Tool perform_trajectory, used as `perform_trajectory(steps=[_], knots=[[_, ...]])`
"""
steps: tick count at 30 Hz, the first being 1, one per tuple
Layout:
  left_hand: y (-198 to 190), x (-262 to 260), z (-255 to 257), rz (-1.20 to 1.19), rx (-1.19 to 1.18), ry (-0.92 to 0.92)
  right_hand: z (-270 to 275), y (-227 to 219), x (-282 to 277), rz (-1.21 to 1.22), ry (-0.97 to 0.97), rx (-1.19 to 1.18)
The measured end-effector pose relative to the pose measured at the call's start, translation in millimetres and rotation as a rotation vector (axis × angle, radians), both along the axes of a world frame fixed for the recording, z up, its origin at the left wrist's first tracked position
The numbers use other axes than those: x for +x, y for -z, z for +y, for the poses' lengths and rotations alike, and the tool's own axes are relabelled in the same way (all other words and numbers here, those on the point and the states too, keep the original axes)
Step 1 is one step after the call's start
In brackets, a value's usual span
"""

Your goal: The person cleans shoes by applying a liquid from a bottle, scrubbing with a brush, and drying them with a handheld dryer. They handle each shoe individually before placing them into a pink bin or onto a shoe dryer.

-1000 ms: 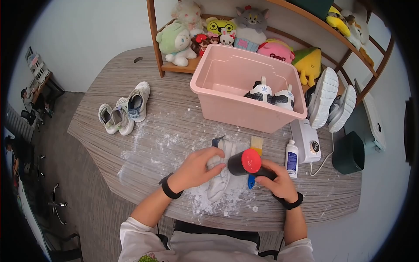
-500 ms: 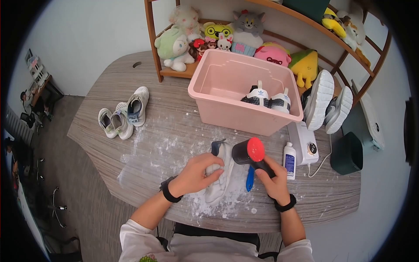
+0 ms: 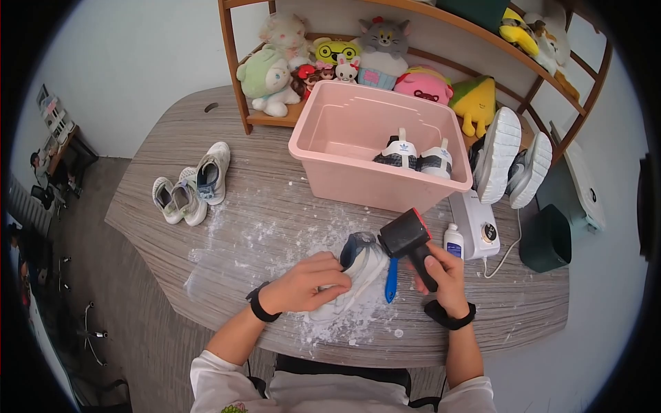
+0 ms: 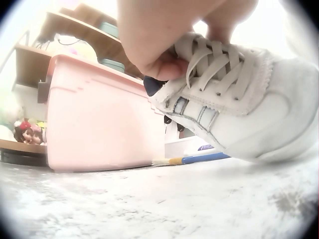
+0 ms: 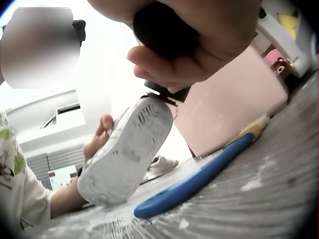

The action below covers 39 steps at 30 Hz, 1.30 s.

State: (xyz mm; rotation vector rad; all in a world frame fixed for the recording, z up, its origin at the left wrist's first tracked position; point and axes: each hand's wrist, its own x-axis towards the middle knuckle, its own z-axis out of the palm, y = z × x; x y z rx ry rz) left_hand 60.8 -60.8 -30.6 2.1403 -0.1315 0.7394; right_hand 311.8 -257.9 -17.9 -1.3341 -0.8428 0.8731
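A white laced shoe (image 4: 249, 99) is tilted on the powdery table, its sole (image 5: 127, 149) facing the right wrist camera. My left hand (image 3: 308, 283) grips it at the tongue and collar, fingertips inside the opening in the left wrist view. My right hand (image 3: 444, 281) holds a black handheld tool (image 3: 406, 234) with a red rim by its handle, its head beside the shoe's heel. Flat on the table between the shoe and my right hand lies a blue-handled brush (image 3: 391, 281), its pale bristles (image 4: 160, 162) visible in the left wrist view.
Behind stands a pink bin (image 3: 379, 180) holding dark-and-white shoes. Small shoes (image 3: 213, 172) are at the left. To the right are a white bottle (image 3: 453, 242), a white device (image 3: 475, 224) with a cord, upright shoes (image 3: 499, 155) and a dark bin (image 3: 547, 237). Plush toys fill the shelf behind.
The shoe has tipped so its dark collar opening shows, my left hand moving slightly down with it. My right hand has turned the tool; its red face now points away from the head camera.
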Motion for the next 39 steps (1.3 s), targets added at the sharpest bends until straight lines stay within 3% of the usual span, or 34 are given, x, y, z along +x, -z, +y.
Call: perform_trajectory(steps=[14, 29, 31, 33, 35, 39], knots=[[3, -1, 2, 0.043, -0.073, 0.041, -7, -4, 15, 0.04, -0.026, -0.117], [-6, -1, 1, 0.081, -0.086, -0.073, -9, 6, 11, 0.012, -0.104, 0.07], [-2, 1, 2, 0.084, -0.087, -0.13, -1, 8, 0, -0.299, -0.084, 0.151], [1, 1, 3, 0.087, -0.086, -0.186, 2, 8, -7, -0.287, -0.073, 0.115], [2, 0, 6, 0.152, -0.112, -0.215, 6, 8, -9, -0.614, -0.118, 0.082], [1, 0, 5, 0.174, -0.156, -0.265, 9, 12, -16, -0.669, -0.144, 0.089]])
